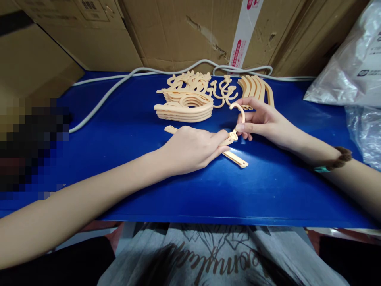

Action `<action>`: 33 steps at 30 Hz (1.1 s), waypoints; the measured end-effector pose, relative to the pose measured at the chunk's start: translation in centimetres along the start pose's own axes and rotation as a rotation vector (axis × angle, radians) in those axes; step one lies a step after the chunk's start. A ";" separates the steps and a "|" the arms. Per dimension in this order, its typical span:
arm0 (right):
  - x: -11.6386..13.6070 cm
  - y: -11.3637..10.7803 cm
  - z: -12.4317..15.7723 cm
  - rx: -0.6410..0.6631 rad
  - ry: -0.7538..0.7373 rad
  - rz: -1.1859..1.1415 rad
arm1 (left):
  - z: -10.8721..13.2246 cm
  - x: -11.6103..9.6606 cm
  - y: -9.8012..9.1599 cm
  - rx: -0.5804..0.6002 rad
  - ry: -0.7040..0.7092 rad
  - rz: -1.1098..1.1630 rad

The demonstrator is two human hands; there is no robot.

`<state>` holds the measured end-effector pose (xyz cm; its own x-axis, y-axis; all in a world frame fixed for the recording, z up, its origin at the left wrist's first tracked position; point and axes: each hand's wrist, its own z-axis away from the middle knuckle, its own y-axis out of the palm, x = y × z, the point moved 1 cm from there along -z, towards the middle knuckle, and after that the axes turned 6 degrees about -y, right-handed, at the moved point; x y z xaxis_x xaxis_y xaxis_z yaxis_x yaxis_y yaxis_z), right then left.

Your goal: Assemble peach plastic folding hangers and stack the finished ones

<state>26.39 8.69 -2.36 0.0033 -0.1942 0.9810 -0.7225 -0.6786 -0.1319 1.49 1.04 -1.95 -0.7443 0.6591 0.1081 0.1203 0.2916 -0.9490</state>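
Observation:
My right hand [258, 117] pinches a cream plastic hanger hook [242, 114] between thumb and fingers. The round base of that hook touches the end of a cream hanger arm [228, 142], which my left hand [195, 149] grips from above; most of this arm is hidden under the palm. Beneath the left hand a second cream strip [238, 159] lies slanted on the table, and another cream end [170, 129] sticks out on the hand's far left side. Whether these two ends belong to one piece I cannot tell.
On the blue table [184, 198] lie stacked hanger arms [183, 113], a heap of hooks [190, 81], loose hooks [225, 91] and curved arms [258, 89]. A white cable [102, 111] runs behind. Cardboard boxes [178, 35] stand at the back, a plastic bag [342, 71] at right.

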 end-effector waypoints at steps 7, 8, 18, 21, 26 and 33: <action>0.0 -0.1 0.1 0.004 0.005 0.008 | -0.2 -0.2 -0.2 0.047 0.006 0.001; -0.1 -0.2 0.1 0.004 0.006 0.013 | -0.2 -0.2 -0.2 0.047 0.007 0.002; 0.0 -0.1 0.0 0.000 0.001 0.011 | -0.1 -0.4 -0.2 0.013 -0.011 0.006; 0.0 -0.2 0.0 -0.032 -0.001 -0.013 | 0.0 -0.4 -0.2 -0.058 -0.033 0.030; -0.1 -0.3 0.0 -0.075 0.011 -0.039 | 0.2 -0.3 -0.2 -0.130 -0.025 0.064; 0.0 -0.3 -0.1 -0.068 0.015 -0.092 | 0.2 -0.2 -0.3 -0.135 -0.026 0.066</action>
<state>26.51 8.96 -2.32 0.0617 -0.1223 0.9906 -0.7648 -0.6435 -0.0318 1.48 0.66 -1.79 -0.7483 0.6623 0.0370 0.2559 0.3397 -0.9051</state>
